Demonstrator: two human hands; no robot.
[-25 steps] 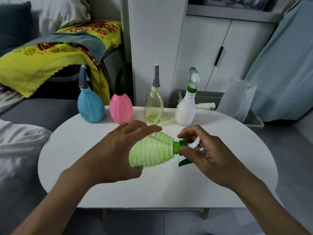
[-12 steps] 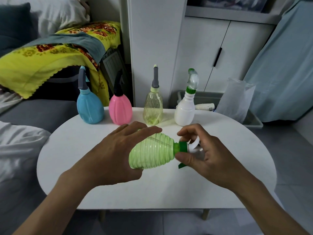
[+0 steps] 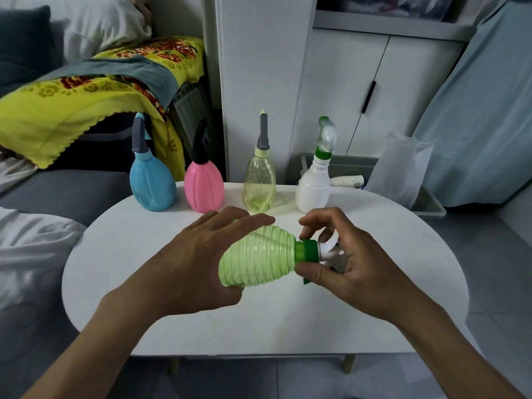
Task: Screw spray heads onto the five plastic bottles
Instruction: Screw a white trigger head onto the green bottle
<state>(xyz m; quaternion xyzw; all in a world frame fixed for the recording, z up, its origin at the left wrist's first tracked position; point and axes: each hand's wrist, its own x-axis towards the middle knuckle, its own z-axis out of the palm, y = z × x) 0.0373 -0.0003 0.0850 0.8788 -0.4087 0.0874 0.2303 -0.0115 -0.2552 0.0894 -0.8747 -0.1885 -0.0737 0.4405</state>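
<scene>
A ribbed green bottle [image 3: 259, 262] lies sideways above the white table [image 3: 388, 306], neck pointing right. My left hand [image 3: 201, 260] grips its body from the left. My right hand [image 3: 351, 260] pinches the dark green collar of the spray head [image 3: 309, 250] at the neck, and its white trigger part is mostly hidden in my palm. Along the table's far edge stand a blue bottle [image 3: 152, 185], a pink bottle [image 3: 203, 187], a clear yellow bottle [image 3: 259, 187] and a white bottle [image 3: 313, 188], each upright with a spray head on top.
A grey sofa with a yellow blanket [image 3: 72, 110] lies to the left. Behind the table stand a white cabinet [image 3: 345, 87], a grey bin [image 3: 426, 203] and a clear plastic bag [image 3: 400, 168]. Blue fabric [image 3: 483, 110] hangs at the right.
My right fingers have shifted round the green collar, the thumb moving lower under the neck. The bottle and left hand stay almost still.
</scene>
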